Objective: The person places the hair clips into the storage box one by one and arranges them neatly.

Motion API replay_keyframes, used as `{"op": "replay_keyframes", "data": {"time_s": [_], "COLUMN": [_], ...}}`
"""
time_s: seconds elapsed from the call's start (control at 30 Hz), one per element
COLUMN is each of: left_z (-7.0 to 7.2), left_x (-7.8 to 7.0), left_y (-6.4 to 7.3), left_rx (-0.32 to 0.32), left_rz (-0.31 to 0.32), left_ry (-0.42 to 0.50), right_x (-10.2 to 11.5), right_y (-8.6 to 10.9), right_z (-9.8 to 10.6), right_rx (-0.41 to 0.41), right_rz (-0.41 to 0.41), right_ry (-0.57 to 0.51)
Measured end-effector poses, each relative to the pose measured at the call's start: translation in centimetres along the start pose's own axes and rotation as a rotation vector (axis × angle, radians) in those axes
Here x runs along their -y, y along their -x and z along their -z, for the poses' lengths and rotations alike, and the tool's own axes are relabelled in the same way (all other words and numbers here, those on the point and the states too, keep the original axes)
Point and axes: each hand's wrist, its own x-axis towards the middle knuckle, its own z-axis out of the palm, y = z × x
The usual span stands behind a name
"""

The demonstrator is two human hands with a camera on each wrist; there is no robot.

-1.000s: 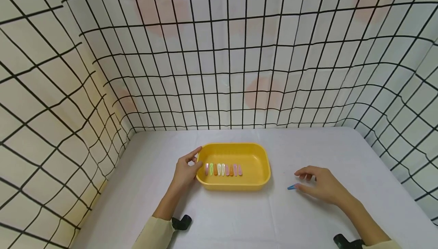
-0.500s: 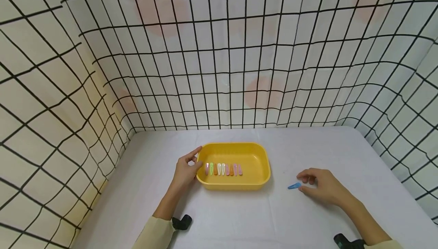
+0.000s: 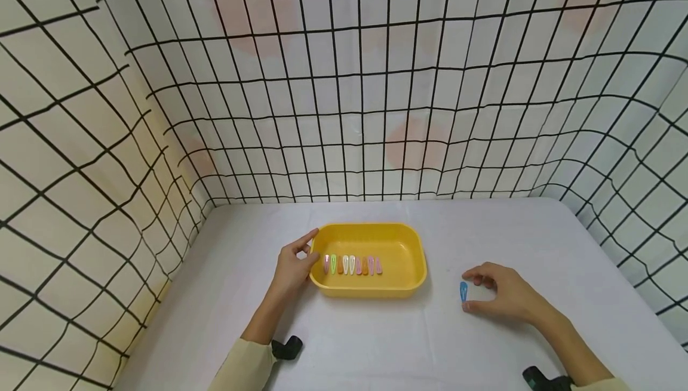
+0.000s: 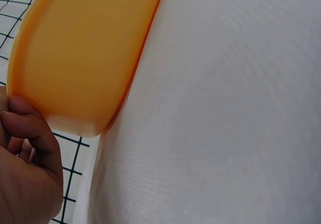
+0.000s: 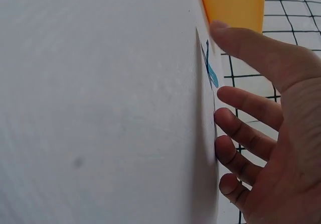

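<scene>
My left hand (image 3: 290, 268) grips the left end of a yellow plastic tray (image 3: 398, 288), thumb over the rim. In the left wrist view, curled fingers (image 4: 42, 141) meet the tray's edge. Inside the tray lies a row of several snap hair clips (image 3: 352, 265) in pink, green, orange and white. To the right of the tray, a blue snap hair clip (image 3: 463, 291) is on the cloth between the thumb and index finger of my right hand (image 3: 502, 291). The right wrist view shows the blue clip close to both fingertips, apparently not squeezed; the other fingers are loosely bent.
A white cloth covers the table (image 3: 376, 343). Black wire grid (image 3: 344, 110) stands in front of white sheeting at the back and along both sides. Each wrist carries a black camera mount (image 3: 286, 348).
The blue hair clip has turned from pointing left to pointing away from me. My right thumb and index finger have shifted to either end of it. The left hand and tray stay put.
</scene>
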Motion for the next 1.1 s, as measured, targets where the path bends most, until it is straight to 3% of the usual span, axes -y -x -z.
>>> {"op": "replay_keyframes", "data": {"time_s": [0.3,1.1], "left_z": [0.03,0.18], "left_x": [-0.03,-0.02], "left_y": [-0.03,0.06], "left_rx": [0.003,0.011], "left_rz": [-0.007,-0.030], "left_ry": [0.001,0.006], "right_x": [0.34,1.00], "right_y": [0.60,0.80], "right_z": [-0.32,-0.77], "right_rx": [-0.025,-0.088], "right_rz": [0.032,0.059], "right_ry": [0.064,-0.013]}}
